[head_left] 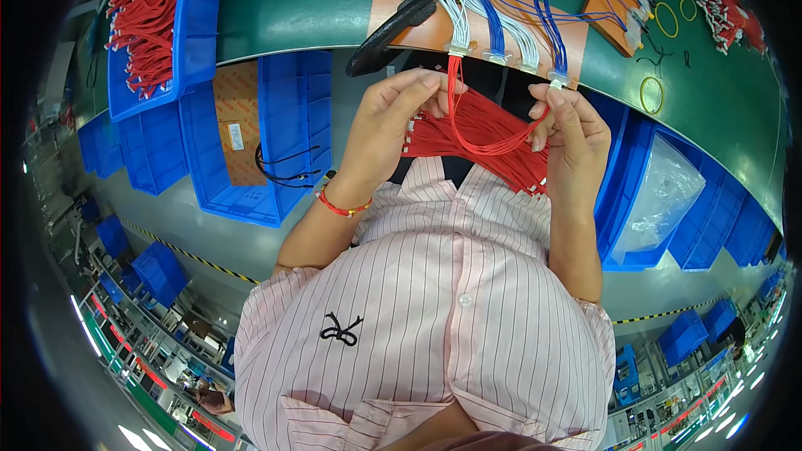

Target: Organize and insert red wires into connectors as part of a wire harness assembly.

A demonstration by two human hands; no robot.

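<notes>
A looped red wire cable (493, 149) runs between my hands at the near edge of the green table. Its left end meets a white connector (457, 50) below a bundle of white wires. My right hand (576, 125) is closed on the cable's other end, by a white connector (558, 79) under blue wires. With its fingers curled together, my left hand (403, 113) grips the red wires below the left connector; its fingertips are partly hidden. Behind the loop, a thick bundle of red cables (480, 129) with white ends lies across my lap.
An orange board (393, 12) holds the row of connectors, with a black handle-like piece (393, 33) at its left. Blue bins (288, 129) stand below the table on both sides. Another blue bin (196, 17) holds red cables. Yellow rings (652, 94) lie at right.
</notes>
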